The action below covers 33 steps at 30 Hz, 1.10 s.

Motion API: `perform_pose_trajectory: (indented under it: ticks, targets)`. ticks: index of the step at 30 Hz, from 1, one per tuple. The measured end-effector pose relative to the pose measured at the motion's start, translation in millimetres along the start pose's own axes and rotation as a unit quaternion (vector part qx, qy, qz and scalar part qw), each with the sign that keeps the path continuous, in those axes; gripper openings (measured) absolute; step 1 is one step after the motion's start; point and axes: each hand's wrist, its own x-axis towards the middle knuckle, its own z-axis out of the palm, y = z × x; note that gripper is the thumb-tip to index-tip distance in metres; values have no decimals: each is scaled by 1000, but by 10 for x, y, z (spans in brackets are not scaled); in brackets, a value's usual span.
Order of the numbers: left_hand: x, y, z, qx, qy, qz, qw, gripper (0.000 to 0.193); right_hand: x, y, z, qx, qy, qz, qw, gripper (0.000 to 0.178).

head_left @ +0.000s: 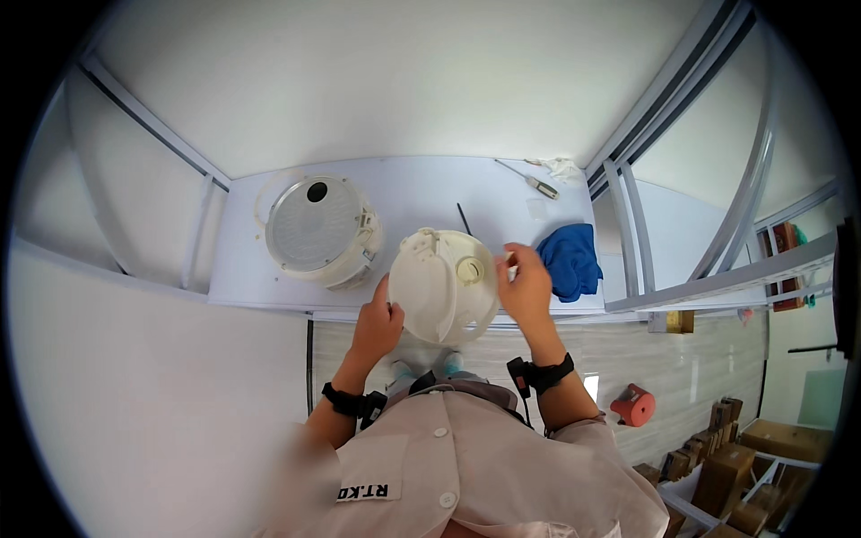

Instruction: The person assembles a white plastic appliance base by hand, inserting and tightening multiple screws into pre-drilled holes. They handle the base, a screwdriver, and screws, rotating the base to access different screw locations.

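In front of me, at the table's near edge, is a round cream-white appliance lid (pixel 421 287), like that of a rice cooker. A round vent opening (pixel 470 270) shows on its right part, and a hinge-like end points away from me. My left hand (pixel 377 325) grips the lid's left edge, thumb on top. My right hand (pixel 527 285) is closed beside the right edge, with a small whitish piece at its fingertips that I cannot make out. Farther left on the table stands a round white appliance body (pixel 314 229) with a grey disc top and a dark oval spot.
On the white table (pixel 404 184) lie a screwdriver (pixel 541 186), a thin dark rod (pixel 464 218) behind the lid, a blue cloth (pixel 570 262) and white crumpled material (pixel 563 169). Metal frame bars flank the table. A red stool (pixel 635 406) and cardboard boxes (pixel 725 475) stand on the floor at right.
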Motion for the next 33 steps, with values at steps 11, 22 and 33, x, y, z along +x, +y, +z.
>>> perform_pose_trajectory:
  ticks: [11,22,33]
  targets:
    - [186,408,308,12,-21,34,999,61,-45,-221,-102,-139,-116,-33,983,61]
    - [155,550,356,-22,11,31,999,61,69,159,-392,202,-107,-18,973,50]
    - [109,574,272,-188,7,-112,976,62,-153,674,-383,399,-7,46,916,41]
